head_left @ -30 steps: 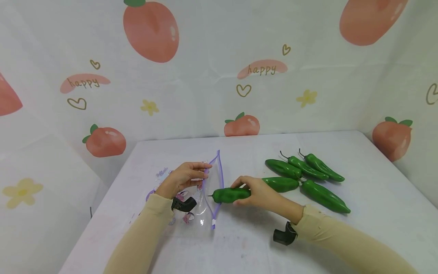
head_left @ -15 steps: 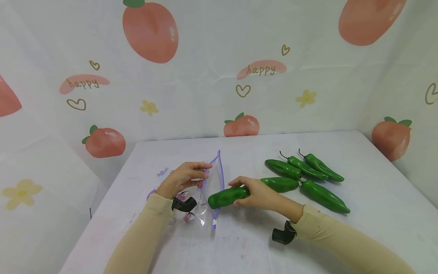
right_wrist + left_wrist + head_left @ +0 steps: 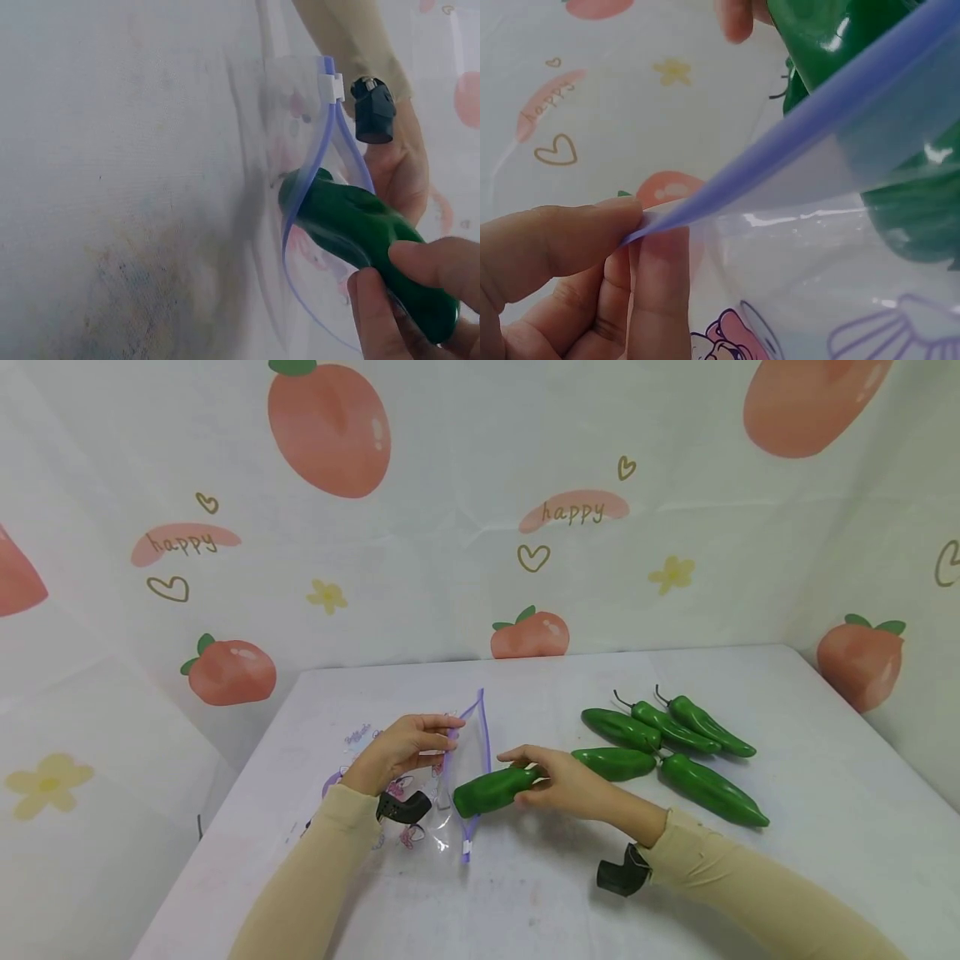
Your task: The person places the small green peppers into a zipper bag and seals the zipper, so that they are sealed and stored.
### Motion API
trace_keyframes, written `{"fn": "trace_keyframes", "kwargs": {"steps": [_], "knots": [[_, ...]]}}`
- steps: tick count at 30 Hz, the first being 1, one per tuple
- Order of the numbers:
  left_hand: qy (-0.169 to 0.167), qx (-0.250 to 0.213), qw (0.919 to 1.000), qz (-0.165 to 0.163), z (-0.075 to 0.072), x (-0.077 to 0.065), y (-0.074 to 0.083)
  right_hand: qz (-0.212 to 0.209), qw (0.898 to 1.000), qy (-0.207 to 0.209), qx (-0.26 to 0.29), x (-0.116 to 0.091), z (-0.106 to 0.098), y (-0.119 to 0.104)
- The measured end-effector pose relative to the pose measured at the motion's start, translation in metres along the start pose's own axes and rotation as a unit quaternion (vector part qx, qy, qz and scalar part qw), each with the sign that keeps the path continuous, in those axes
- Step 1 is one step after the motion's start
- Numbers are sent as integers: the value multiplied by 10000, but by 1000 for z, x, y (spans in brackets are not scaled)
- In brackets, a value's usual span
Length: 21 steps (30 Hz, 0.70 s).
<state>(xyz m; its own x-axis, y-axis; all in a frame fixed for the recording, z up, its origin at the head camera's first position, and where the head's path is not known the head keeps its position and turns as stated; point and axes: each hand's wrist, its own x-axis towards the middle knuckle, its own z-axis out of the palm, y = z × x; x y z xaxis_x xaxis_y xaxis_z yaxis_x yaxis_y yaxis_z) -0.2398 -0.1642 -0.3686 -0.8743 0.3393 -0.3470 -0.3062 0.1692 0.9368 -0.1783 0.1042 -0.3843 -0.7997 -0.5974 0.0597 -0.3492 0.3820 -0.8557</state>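
Note:
My left hand pinches the purple rim of a clear zip bag between thumb and fingers; the left wrist view shows this pinch on the rim closely. In my right hand is a glossy green pepper, gripped by its right end. Its other end tilts down to the left and reaches through the bag's parted mouth. In the right wrist view, thumb and fingers hold the pepper, and a white slider sits at one end of the bag's zip.
Several more green peppers lie on the white table right of the bag, among them one just behind the right hand and one farther right. A printed cloth backdrop stands behind the table.
The pepper has tilted and shifted slightly left into the bag's mouth, and its stem no longer shows at the left end. Right fingers now sit nearer its right end. The left hand stays put.

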Motion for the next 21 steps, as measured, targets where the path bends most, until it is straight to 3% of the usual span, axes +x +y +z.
{"fn": "trace_keyframes", "kwargs": {"steps": [7, 13, 21], "knots": [[-64, 22, 10000, 25, -1, 0, 1, -115, 9987, 330, 372, 3, 3, 2], [-46, 73, 10000, 21, -1, -1, 2, -169, 9969, 377, 674, 5, 6, 5], [-6, 119, 9999, 7, 0, -1, 3, -92, 9980, 541, 304, 9, 10, 6]]}}
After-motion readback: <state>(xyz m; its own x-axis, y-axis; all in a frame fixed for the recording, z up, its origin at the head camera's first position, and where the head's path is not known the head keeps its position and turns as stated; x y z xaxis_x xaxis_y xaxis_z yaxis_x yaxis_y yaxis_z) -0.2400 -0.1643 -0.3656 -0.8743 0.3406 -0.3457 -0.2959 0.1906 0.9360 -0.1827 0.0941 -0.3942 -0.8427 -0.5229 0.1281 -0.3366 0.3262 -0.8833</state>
